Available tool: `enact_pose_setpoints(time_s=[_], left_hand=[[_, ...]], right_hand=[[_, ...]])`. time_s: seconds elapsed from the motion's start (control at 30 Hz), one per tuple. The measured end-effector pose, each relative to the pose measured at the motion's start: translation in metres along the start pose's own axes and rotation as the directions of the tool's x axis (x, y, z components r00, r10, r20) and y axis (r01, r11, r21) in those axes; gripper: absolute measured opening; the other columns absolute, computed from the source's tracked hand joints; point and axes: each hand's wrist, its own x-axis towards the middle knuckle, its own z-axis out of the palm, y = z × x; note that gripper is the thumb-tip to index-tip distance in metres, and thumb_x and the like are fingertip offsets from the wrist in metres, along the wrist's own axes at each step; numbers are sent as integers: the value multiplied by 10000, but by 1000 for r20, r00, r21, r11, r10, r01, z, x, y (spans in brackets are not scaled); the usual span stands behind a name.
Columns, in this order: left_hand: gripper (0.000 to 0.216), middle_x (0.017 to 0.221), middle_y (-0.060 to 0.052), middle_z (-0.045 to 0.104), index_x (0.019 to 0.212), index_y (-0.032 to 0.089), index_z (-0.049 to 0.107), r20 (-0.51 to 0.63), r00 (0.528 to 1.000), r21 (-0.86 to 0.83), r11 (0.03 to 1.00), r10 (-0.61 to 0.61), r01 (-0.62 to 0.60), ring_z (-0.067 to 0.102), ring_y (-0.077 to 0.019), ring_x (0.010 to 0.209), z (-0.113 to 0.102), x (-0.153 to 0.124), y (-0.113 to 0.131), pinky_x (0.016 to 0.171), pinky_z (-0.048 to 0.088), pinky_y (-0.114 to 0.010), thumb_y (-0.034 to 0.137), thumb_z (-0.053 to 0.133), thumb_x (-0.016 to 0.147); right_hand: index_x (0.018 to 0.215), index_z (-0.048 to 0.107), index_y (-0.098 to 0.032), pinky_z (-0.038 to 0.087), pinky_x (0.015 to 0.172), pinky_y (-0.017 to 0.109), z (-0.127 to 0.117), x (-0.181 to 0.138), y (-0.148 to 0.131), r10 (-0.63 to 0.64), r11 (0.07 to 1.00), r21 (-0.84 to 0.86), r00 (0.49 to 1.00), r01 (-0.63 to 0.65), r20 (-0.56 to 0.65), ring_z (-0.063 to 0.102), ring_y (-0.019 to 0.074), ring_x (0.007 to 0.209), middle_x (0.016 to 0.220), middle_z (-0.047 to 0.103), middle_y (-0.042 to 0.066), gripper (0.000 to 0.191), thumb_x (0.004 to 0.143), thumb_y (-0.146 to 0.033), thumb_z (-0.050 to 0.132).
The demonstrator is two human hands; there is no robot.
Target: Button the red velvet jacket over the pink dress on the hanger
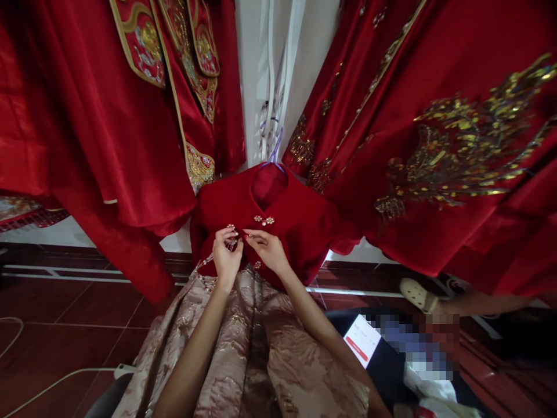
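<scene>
A small red velvet jacket (300, 217) with pearl clasps hangs on a purple hanger (275, 152) in front of me. My left hand (226, 255) pinches a pearl clasp (231, 228) on the jacket's front. Beside it, my right hand (267, 248) pinches the front edge of the jacket with its fingers closed. A second pearl clasp (264, 220) sits just above my right hand. Below the jacket a beige brocade skirt (256, 354) spreads under my forearms.
Large red robes with gold embroidery hang at left (108, 116) and right (439, 145). White cords (272, 87) run down the wall between them. A phone (362, 339) lies at lower right. Another person's foot in a white sandal (418, 295) rests on the dark red floor.
</scene>
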Motion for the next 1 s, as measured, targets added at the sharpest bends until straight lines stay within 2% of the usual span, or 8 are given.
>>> enact_pose_setpoints(time_s=[0.17, 0.37, 0.47, 0.63, 0.83, 1.0], left_hand=[[244, 1031, -58, 667, 1002, 183, 605, 81, 996, -81, 996, -33, 40, 638, -157, 913, 2, 5, -5, 853, 513, -322, 196, 588, 758], [313, 1026, -84, 690, 1045, 155, 643, 80, 991, -186, 975, -107, 120, 655, -167, 872, 1, 8, -3, 839, 526, -321, 307, 631, 772], [308, 1034, -81, 695, 1057, 171, 663, 52, 996, -96, 992, -75, 80, 656, -180, 896, -3, 7, 1, 865, 518, -340, 331, 607, 800], [245, 990, -60, 703, 1020, 198, 693, -1, 999, 74, 996, 48, -48, 645, -188, 943, -8, 7, 3, 889, 504, -351, 269, 569, 821], [245, 966, -54, 714, 1015, 206, 700, 51, 997, 86, 994, 56, -60, 667, -174, 839, -13, 11, 1, 827, 521, -325, 301, 559, 839], [199, 899, -37, 717, 955, 229, 717, 137, 979, 193, 966, 150, -175, 653, -176, 815, -22, 20, 5, 801, 511, -314, 304, 591, 820]], right_hand=[[969, 707, -237, 571, 815, 332, 2, 8, -3, -33, 998, -51, 994, 28, -103, 699, 179, 838, 990, 724, 12, 206, 785, -307, 647], [929, 713, -245, 579, 806, 325, 11, 14, -13, -81, 992, -105, 989, 68, -122, 700, 170, 814, 926, 731, -5, 160, 800, -261, 619], [939, 711, -260, 588, 783, 321, 17, 13, -13, -103, 986, -148, 985, 83, -135, 698, 167, 817, 931, 728, -16, 171, 815, -263, 594], [990, 710, -297, 580, 806, 326, 21, 9, -7, -176, 954, -269, 975, 135, -135, 693, 165, 821, 994, 717, -35, 207, 844, -282, 564], [970, 722, -302, 586, 794, 329, 20, 11, -2, -199, 950, -274, 967, 150, -158, 695, 178, 839, 996, 719, -35, 199, 846, -309, 567], [977, 721, -295, 589, 789, 330, 20, 14, -1, -200, 951, -273, 964, 147, -177, 692, 177, 849, 994, 720, -28, 207, 844, -305, 563]])
